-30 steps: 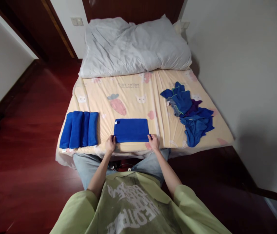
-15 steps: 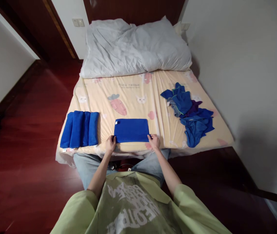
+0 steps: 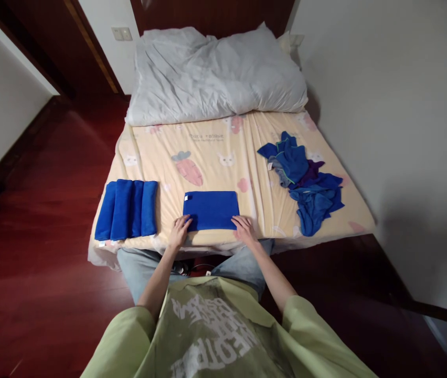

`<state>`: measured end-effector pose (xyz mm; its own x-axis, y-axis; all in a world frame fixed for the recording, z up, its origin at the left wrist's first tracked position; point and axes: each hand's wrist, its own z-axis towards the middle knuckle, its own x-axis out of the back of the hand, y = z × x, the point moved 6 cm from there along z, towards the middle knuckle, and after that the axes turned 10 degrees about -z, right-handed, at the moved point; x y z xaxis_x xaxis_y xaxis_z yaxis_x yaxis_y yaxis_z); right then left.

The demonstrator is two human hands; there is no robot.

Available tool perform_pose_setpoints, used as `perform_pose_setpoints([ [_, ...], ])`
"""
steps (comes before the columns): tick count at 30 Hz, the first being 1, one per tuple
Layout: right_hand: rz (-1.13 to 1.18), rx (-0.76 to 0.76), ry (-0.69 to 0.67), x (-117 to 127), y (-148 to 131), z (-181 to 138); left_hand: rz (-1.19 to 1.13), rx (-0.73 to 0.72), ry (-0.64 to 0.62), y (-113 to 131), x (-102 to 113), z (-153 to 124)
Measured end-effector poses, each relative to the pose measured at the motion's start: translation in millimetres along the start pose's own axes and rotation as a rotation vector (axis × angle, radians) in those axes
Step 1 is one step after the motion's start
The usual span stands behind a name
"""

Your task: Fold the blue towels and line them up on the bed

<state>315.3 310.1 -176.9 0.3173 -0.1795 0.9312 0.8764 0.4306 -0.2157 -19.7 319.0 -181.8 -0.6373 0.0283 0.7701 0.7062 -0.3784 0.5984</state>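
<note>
In front of me on the bed lies a blue towel [image 3: 211,209], folded into a flat rectangle with a small white tag at its far left corner. My left hand [image 3: 180,230] rests at the near left corner, its fingers laid out on the fabric. At the near right corner, my right hand [image 3: 244,229] touches the towel with fingers stretched over it. Both hands look open; their thumbs are hard to make out. Left of them, several rolled blue towels [image 3: 123,210] lie side by side.
A loose heap of blue and purple cloths [image 3: 298,168] is on the right of the bed. A grey-white quilt [image 3: 215,79] lies across the far end. The patterned sheet [image 3: 203,157] covers the mattress, whose near edge is at my legs.
My fingers have gone from pinching the towel's near corners to lying spread on top of them, slightly inward. The towel stays flat in place.
</note>
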Motion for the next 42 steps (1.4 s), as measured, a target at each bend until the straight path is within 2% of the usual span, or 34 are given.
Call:
perform_pose_setpoints([
  [2,0.037,0.080,-0.019,1,-2,-7,-0.021,-0.093,-0.136,3,-5,-6],
  [5,0.047,0.092,-0.041,3,0,-13,-0.013,-0.107,-0.195,2,-8,-14],
  [12,-0.001,0.038,-0.026,-9,6,-7,0.057,-0.010,-0.162,-4,-13,-5],
  [16,-0.002,0.007,-0.006,-12,7,-5,0.093,-0.023,-0.143,-5,-12,-1],
  [23,0.037,0.037,-0.027,-4,9,-7,0.071,-0.078,-0.169,-7,-5,-6],
  [42,0.069,0.075,-0.113,5,-11,-42,-0.013,-0.129,-0.230,3,3,-52],
])
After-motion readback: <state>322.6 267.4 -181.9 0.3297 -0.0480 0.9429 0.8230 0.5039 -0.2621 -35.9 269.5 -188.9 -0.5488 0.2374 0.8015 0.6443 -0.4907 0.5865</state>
